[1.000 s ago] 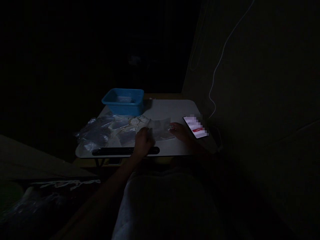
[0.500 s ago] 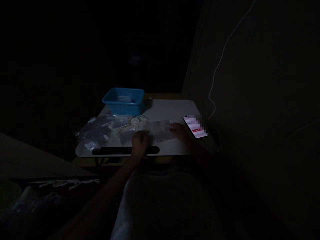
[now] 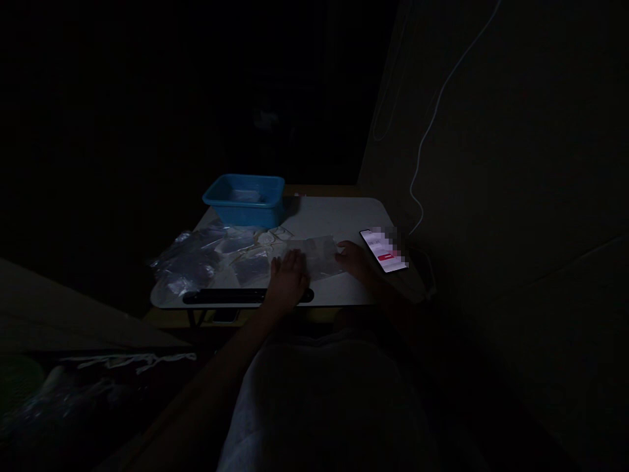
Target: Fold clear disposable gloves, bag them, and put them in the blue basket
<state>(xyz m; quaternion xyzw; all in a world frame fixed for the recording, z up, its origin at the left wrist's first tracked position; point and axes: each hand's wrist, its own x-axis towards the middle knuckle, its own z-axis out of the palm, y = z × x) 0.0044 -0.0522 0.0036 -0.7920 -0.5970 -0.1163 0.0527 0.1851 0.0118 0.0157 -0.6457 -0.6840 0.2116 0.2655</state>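
Grip, L hand [image 3: 289, 283]: fingers spread, palm down at L edge of clear plastic bag [image 3: 323, 254]; R hand [image 3: 352, 259] curled at R edge, too dark to tell if pinching.
Bag lies flat on white desk [image 3: 339, 213] btwn hands, prob. held down so thin film won't slide. Other clear bags [image 3: 184, 267] heaped L, w/in easy reach; blue tub [image 3: 248, 214] farther back, leaving work room; lit phone [image 3: 386, 254] nr R hand, maybe for viewing.

A dark wall [image 3: 515, 164] flanks the white table [image 3: 339, 215].
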